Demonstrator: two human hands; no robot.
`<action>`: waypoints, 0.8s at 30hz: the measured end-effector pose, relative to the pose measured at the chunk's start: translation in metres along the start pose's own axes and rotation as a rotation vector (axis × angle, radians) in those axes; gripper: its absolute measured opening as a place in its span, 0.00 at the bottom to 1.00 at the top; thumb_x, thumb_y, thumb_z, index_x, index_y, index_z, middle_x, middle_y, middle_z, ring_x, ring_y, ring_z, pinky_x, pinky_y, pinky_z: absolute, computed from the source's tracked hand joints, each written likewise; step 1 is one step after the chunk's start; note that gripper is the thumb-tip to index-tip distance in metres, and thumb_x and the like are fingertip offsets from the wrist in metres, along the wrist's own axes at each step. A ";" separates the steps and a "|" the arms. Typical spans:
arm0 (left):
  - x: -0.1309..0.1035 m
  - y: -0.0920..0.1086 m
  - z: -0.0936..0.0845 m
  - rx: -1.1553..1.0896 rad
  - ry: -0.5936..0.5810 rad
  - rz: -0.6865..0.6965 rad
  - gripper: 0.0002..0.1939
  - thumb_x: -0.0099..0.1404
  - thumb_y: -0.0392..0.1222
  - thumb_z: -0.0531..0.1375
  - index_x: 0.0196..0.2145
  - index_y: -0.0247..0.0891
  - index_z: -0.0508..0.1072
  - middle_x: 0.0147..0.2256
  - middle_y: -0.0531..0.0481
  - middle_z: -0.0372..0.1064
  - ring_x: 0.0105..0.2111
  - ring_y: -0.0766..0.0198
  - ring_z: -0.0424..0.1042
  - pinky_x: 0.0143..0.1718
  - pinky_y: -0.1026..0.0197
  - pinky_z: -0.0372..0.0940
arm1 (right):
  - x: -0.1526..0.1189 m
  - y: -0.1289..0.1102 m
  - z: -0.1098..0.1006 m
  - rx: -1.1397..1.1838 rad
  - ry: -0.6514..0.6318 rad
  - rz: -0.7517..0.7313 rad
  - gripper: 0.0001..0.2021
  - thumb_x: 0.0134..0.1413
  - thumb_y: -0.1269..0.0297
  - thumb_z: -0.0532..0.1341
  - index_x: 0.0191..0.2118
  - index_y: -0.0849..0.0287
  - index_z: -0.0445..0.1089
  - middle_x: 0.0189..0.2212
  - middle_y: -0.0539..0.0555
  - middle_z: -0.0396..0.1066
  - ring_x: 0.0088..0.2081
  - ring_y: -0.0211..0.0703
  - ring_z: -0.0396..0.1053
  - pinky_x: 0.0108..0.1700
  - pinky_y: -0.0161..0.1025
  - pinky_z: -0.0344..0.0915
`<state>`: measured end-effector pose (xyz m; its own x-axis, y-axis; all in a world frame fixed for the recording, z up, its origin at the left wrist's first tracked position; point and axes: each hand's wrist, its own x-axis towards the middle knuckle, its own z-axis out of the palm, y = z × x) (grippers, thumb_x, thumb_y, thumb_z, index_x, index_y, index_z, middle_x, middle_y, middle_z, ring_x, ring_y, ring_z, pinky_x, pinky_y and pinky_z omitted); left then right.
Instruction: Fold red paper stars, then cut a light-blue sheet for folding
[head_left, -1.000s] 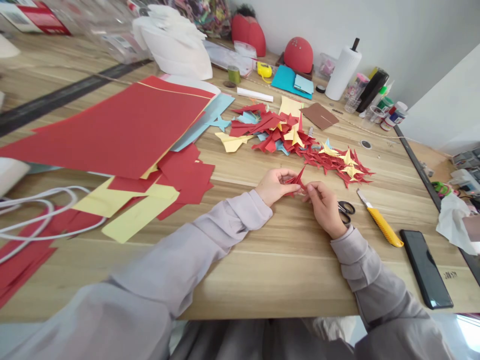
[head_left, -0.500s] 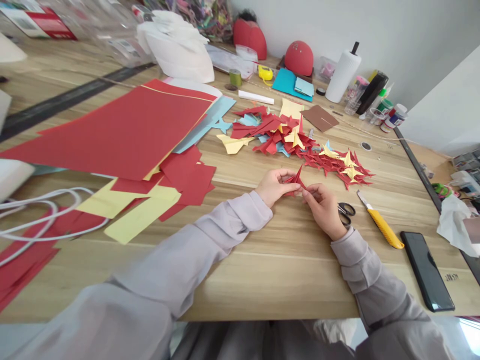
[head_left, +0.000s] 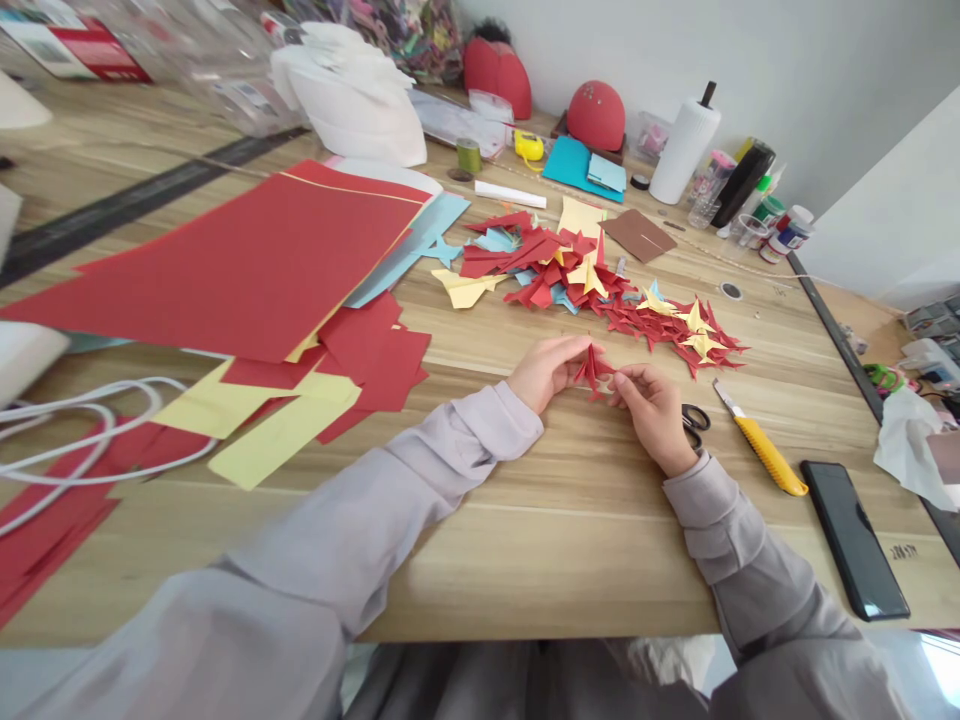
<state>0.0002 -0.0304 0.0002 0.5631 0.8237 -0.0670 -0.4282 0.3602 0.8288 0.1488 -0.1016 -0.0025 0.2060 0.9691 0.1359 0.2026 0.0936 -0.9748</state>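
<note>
A small folded red paper star (head_left: 592,371) is between my two hands, just above the wooden table. My left hand (head_left: 553,371) grips its left side, with the fingers curled behind it. On the other side, my right hand (head_left: 651,408) pinches a point of the star between thumb and fingertips. Beyond my hands lies a heap of red, yellow and blue folded paper pieces (head_left: 570,265), with finished-looking red and yellow stars (head_left: 697,330) at its right end. Black-handled scissors (head_left: 696,422) lie partly hidden behind my right hand.
A yellow cutter (head_left: 772,455) and a black phone (head_left: 855,540) lie at the right. Large red sheets (head_left: 247,255), yellow strips (head_left: 285,430) and a white cable (head_left: 105,435) cover the left. Bottles (head_left: 787,238) stand at the back right.
The red star has turned in my fingers, so its folded points now face differently. My right hand has shifted slightly right, and my left thumb has lifted from the front of the star.
</note>
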 end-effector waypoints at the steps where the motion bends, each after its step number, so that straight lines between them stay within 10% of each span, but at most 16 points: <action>1: 0.000 -0.001 0.000 0.005 0.005 0.011 0.17 0.51 0.49 0.66 0.29 0.30 0.76 0.28 0.44 0.75 0.29 0.61 0.74 0.33 0.60 0.68 | 0.000 0.000 0.000 -0.007 0.000 -0.005 0.15 0.49 0.50 0.63 0.32 0.59 0.67 0.26 0.50 0.71 0.24 0.37 0.68 0.28 0.37 0.67; 12: 0.006 -0.009 -0.002 0.017 0.127 0.019 0.14 0.45 0.44 0.70 0.28 0.32 0.78 0.23 0.51 0.72 0.26 0.68 0.69 0.32 0.62 0.67 | -0.006 -0.003 0.003 -0.136 0.177 -0.169 0.10 0.53 0.56 0.61 0.31 0.57 0.63 0.28 0.50 0.67 0.27 0.36 0.65 0.27 0.34 0.63; 24: 0.001 -0.004 0.002 0.013 0.125 0.004 0.16 0.39 0.43 0.73 0.24 0.31 0.75 0.24 0.51 0.73 0.27 0.65 0.72 0.34 0.59 0.69 | -0.009 0.003 0.006 -0.408 0.094 -0.290 0.06 0.57 0.62 0.57 0.36 0.58 0.67 0.33 0.54 0.70 0.29 0.38 0.67 0.27 0.36 0.65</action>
<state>0.0039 -0.0315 -0.0026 0.4685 0.8735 -0.1320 -0.4202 0.3518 0.8365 0.1416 -0.1088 -0.0077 0.1675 0.8898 0.4246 0.6178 0.2409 -0.7485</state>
